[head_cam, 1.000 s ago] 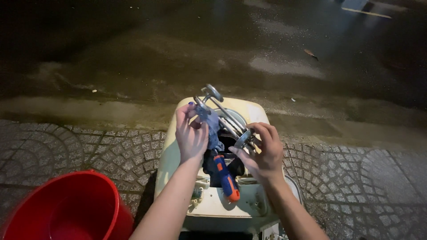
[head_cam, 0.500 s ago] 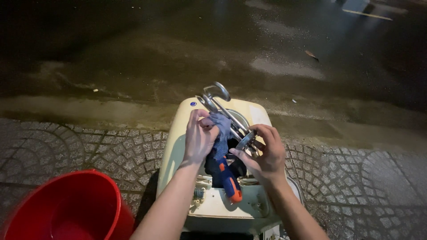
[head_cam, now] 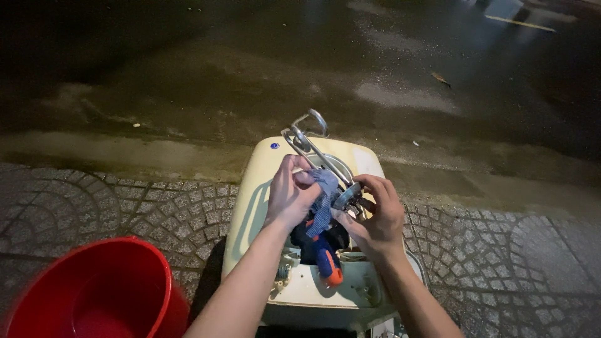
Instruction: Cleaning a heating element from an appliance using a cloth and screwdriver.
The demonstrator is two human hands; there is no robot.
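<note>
Two hands: the left hand point(head_cam: 289, 194) pinches one blue cloth point(head_cam: 323, 199), the right hand point(head_cam: 375, 216) grips one chrome metal fitting point(head_cam: 318, 153) over one cream casing point(head_cam: 263, 200); one red bucket point(head_cam: 94, 294) at seven o'clock.

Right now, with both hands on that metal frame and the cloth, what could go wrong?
1. The right hand alone grips the chrome metal wire frame, which sticks out past the cream-coloured plastic appliance body; it might slip or twist while the left hand presses the blue checked cloth against it.
2. The blue and orange tool lies loose below the hands and could get knocked off.
3. The red plastic bucket stands close by and could be bumped.
</note>
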